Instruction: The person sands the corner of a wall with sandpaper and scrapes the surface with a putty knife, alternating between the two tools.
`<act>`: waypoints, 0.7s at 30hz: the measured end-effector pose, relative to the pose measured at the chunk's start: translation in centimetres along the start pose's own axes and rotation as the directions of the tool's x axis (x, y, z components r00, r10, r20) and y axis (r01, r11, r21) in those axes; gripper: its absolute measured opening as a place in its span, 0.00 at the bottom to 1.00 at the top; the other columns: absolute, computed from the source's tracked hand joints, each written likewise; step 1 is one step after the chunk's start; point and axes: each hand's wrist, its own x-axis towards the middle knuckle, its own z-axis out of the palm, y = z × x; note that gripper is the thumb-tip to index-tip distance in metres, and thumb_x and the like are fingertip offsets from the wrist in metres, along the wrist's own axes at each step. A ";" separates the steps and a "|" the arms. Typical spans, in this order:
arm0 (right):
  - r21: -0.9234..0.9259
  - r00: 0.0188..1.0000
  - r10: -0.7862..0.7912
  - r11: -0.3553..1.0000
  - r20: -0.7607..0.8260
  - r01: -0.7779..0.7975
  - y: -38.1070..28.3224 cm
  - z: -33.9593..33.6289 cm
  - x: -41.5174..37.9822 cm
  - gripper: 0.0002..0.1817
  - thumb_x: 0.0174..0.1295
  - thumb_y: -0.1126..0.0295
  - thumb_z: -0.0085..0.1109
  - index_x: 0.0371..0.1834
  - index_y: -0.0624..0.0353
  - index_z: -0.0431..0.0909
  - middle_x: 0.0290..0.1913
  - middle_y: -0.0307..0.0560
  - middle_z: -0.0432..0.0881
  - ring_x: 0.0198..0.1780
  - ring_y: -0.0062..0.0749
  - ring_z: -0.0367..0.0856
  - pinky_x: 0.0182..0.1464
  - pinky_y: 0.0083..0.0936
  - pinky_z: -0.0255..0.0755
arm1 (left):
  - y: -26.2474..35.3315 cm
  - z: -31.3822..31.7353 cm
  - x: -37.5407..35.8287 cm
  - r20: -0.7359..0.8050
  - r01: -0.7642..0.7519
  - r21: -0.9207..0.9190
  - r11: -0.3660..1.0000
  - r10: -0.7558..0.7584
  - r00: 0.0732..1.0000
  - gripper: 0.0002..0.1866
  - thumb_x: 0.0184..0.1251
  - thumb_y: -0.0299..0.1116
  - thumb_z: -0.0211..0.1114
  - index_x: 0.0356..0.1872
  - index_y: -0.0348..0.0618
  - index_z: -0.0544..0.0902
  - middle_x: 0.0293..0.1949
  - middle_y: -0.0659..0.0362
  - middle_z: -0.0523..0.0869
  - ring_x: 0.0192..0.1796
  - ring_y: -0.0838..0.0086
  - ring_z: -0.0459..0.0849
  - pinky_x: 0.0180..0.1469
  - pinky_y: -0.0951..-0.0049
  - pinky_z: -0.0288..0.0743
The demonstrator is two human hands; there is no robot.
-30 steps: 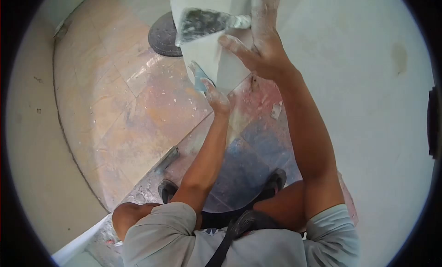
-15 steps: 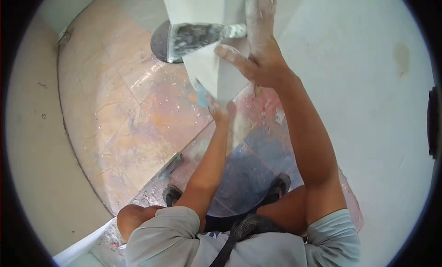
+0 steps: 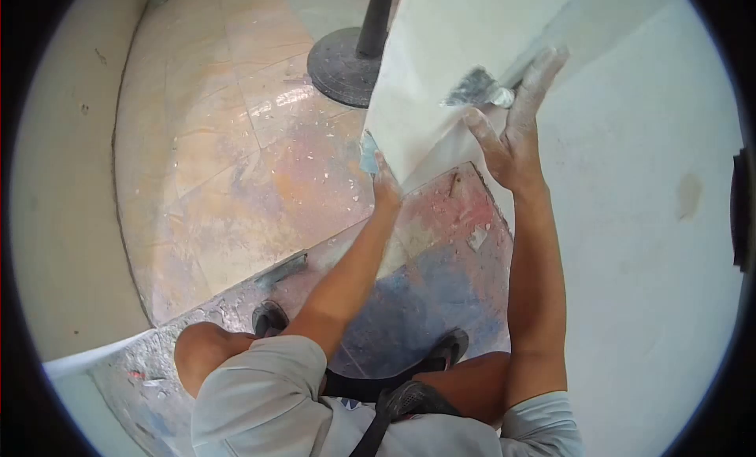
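My right hand (image 3: 516, 138), whitened with dust on the fingers, holds a putty knife (image 3: 474, 88) against the white wall face. Its metal blade points left, and the palm hides most of its handle. The thumb stands apart from the fingers. Lower down, at the outer edge of the white wall (image 3: 425, 55), is my left hand (image 3: 384, 183), nearest a flat light-blue piece (image 3: 368, 152). That piece seems held in the fingers, which are partly hidden, and it lies along the wall's edge.
A black round base with a post (image 3: 342, 67) stands on the stained tile floor (image 3: 236, 213) beyond the wall edge. A metal strip (image 3: 282, 271) lies near my left foot. Another wall (image 3: 71, 221) runs along the left, and a broad white surface (image 3: 630, 284) fills the right.
The view has shifted. My right hand and the putty knife have moved right and down, from across the wall edge onto the wall face. My left hand stays low at the edge.
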 end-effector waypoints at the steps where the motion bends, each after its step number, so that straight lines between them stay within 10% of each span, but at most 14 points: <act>1: 0.055 1.000 0.019 0.998 0.006 -0.019 -0.4 -0.1 0.1 0.63 0.65 0.52 0.70 0.84 0.66 0.27 0.84 0.69 0.17 0.85 0.59 0.12 0.82 0.52 0.23 | -1.0 -0.7 2.5 0.013 -0.028 0.024 0.999 0.027 1.000 0.36 0.88 0.55 0.35 0.76 0.31 0.66 0.70 0.48 0.77 0.69 0.63 0.78 0.73 0.63 0.68; 3: 0.014 0.999 0.022 1.000 0.045 -0.023 -1.0 -0.5 0.4 0.63 0.67 0.53 0.67 0.84 0.63 0.22 0.84 0.63 0.13 0.85 0.53 0.13 0.83 0.49 0.25 | 0.3 0.2 6.5 0.084 -0.124 -0.042 0.991 0.127 0.988 0.34 0.88 0.50 0.35 0.76 0.29 0.65 0.72 0.45 0.74 0.72 0.56 0.74 0.76 0.61 0.64; 5: -0.019 0.997 0.022 1.000 0.078 -0.020 -0.6 -0.6 0.1 0.62 0.69 0.54 0.65 0.83 0.60 0.18 0.84 0.56 0.10 0.86 0.46 0.14 0.84 0.46 0.25 | 6.1 3.4 5.4 0.238 -0.715 0.540 0.444 0.734 0.636 0.30 0.88 0.43 0.38 0.76 0.28 0.64 0.74 0.40 0.70 0.75 0.48 0.68 0.79 0.56 0.55; 6: -0.017 0.996 0.020 1.000 0.091 -0.018 -0.4 -0.5 0.2 0.62 0.69 0.54 0.65 0.83 0.60 0.18 0.84 0.56 0.10 0.86 0.46 0.14 0.84 0.46 0.25 | 11.0 6.1 3.6 0.181 -0.558 0.347 0.754 0.530 0.828 0.27 0.87 0.36 0.38 0.77 0.29 0.61 0.77 0.37 0.63 0.79 0.42 0.58 0.82 0.53 0.45; 8: -0.029 0.997 0.014 0.999 0.070 -0.012 -0.5 -0.5 0.1 0.62 0.70 0.55 0.64 0.83 0.60 0.17 0.84 0.56 0.11 0.86 0.47 0.15 0.83 0.45 0.24 | 10.6 5.0 2.5 0.384 -0.749 0.365 0.553 0.643 0.663 0.27 0.86 0.34 0.38 0.78 0.29 0.58 0.81 0.38 0.55 0.83 0.45 0.49 0.83 0.54 0.40; 9: -0.025 0.997 -0.001 1.000 0.077 0.003 -0.6 -0.5 0.2 0.62 0.70 0.57 0.64 0.83 0.60 0.17 0.85 0.56 0.11 0.86 0.46 0.14 0.83 0.45 0.23 | 5.7 2.5 5.1 0.462 -0.767 0.635 -0.086 0.838 0.289 0.31 0.72 0.17 0.42 0.77 0.23 0.58 0.67 0.30 0.74 0.67 0.42 0.76 0.72 0.54 0.68; 11: -0.039 0.997 -0.008 0.999 0.078 0.011 -0.3 -0.5 0.1 0.62 0.70 0.57 0.64 0.83 0.60 0.17 0.85 0.56 0.11 0.86 0.47 0.14 0.83 0.46 0.23 | -1.0 -1.5 7.2 0.376 -0.689 0.633 0.353 0.638 0.672 0.30 0.74 0.20 0.40 0.77 0.22 0.58 0.66 0.31 0.76 0.67 0.45 0.78 0.73 0.57 0.68; 13: -0.017 0.997 0.014 1.000 0.071 -0.013 -0.3 -0.4 0.0 0.62 0.70 0.56 0.63 0.83 0.62 0.17 0.84 0.56 0.11 0.86 0.47 0.13 0.83 0.47 0.24 | -3.3 -2.6 8.2 0.209 -0.126 0.207 0.970 0.082 0.974 0.31 0.81 0.31 0.42 0.80 0.27 0.52 0.74 0.39 0.71 0.78 0.46 0.64 0.83 0.54 0.40; 14: -0.039 0.998 0.001 0.999 0.068 0.002 -0.4 -0.4 0.0 0.61 0.70 0.56 0.63 0.83 0.61 0.17 0.84 0.56 0.11 0.86 0.48 0.14 0.83 0.47 0.24 | -3.5 -2.2 8.6 0.205 -0.131 0.200 0.971 0.090 0.975 0.31 0.81 0.31 0.42 0.80 0.27 0.52 0.74 0.39 0.71 0.78 0.46 0.64 0.83 0.54 0.40; 16: 0.033 0.999 -0.013 0.999 0.034 0.012 0.1 -0.2 0.0 0.63 0.66 0.53 0.68 0.85 0.60 0.23 0.83 0.64 0.11 0.84 0.54 0.09 0.81 0.52 0.18 | -1.1 0.0 8.7 0.322 -0.718 0.456 0.525 0.655 0.684 0.32 0.77 0.27 0.44 0.79 0.28 0.56 0.73 0.36 0.70 0.77 0.42 0.64 0.81 0.41 0.41; 17: 0.048 0.999 -0.004 0.999 0.036 0.003 0.2 -0.2 -0.2 0.63 0.66 0.53 0.68 0.85 0.60 0.23 0.83 0.64 0.11 0.84 0.54 0.09 0.82 0.52 0.18 | 4.4 2.5 7.5 0.327 -0.773 0.402 0.491 0.712 0.622 0.32 0.74 0.26 0.45 0.78 0.28 0.59 0.74 0.33 0.68 0.77 0.39 0.63 0.79 0.33 0.40; 19: 0.071 0.999 -0.018 0.997 0.027 0.016 0.1 -0.1 0.1 0.64 0.66 0.54 0.69 0.85 0.59 0.22 0.84 0.63 0.11 0.84 0.54 0.10 0.82 0.51 0.19 | 12.1 5.6 5.6 0.453 -0.754 0.657 -0.004 0.801 0.391 0.36 0.66 0.17 0.44 0.78 0.20 0.53 0.66 0.29 0.76 0.67 0.40 0.77 0.74 0.48 0.65; 21: 0.188 0.999 0.032 0.982 0.025 -0.037 0.0 0.1 0.0 0.64 0.66 0.54 0.68 0.85 0.60 0.22 0.84 0.62 0.11 0.84 0.53 0.10 0.82 0.51 0.19 | 10.8 5.4 5.5 0.399 -0.886 0.450 0.114 0.861 0.314 0.35 0.66 0.24 0.49 0.78 0.27 0.61 0.74 0.33 0.68 0.77 0.39 0.63 0.79 0.36 0.43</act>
